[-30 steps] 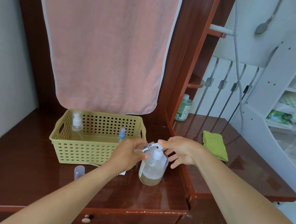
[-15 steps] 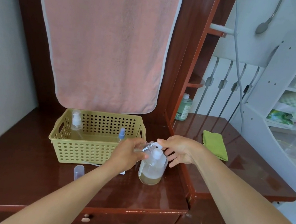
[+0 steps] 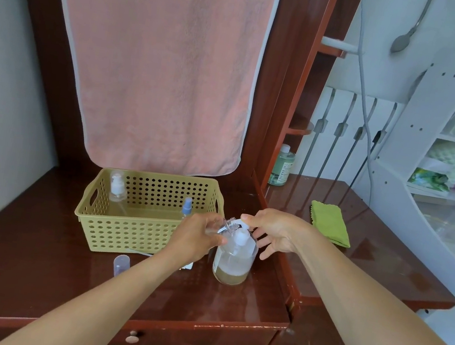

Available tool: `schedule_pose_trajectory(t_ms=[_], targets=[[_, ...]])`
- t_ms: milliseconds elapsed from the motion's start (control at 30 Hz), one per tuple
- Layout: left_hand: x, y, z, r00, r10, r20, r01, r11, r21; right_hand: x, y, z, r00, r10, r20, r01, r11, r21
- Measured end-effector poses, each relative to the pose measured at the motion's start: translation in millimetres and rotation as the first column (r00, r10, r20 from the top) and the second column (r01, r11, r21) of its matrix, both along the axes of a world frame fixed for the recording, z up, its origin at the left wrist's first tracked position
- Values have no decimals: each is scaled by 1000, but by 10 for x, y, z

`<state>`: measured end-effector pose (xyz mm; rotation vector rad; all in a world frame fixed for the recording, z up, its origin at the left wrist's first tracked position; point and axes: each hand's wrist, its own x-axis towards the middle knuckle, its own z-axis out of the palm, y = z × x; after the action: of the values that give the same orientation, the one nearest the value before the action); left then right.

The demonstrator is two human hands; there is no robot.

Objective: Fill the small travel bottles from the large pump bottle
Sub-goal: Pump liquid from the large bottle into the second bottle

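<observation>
Travel bottle (image 3: 227, 227) in left hand (image 3: 195, 238) was clear. Pump bottle (image 3: 234, 257) under right hand (image 3: 276, 233) was clear, with white pump and amber liquid. Basket (image 3: 112, 223) left of the left hand was olive-yellow, rows of round holes. Towel (image 3: 160, 59) beyond was pink, grey-edged. Cloth (image 3: 328, 227) right of the right hand was lime green.

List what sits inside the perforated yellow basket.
A clear pump bottle stands at the left, a blue-topped spray bottle at the right. The basket's front wall hides the spray bottle's lower part.
</observation>
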<state>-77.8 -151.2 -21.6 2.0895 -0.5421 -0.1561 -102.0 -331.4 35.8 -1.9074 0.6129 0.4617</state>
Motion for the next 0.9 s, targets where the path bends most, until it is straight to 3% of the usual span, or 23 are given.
schedule_pose_trajectory(t_ms=[200,900], targets=[[-24,4,10,1000,0,5,0,1000,11,-11,76,-96,999,-11,40,14,997,-70],[-45,-30,27,1000,28,9,-28,999,-27,-22,11,16,1000,11,28,-9,999,-50]])
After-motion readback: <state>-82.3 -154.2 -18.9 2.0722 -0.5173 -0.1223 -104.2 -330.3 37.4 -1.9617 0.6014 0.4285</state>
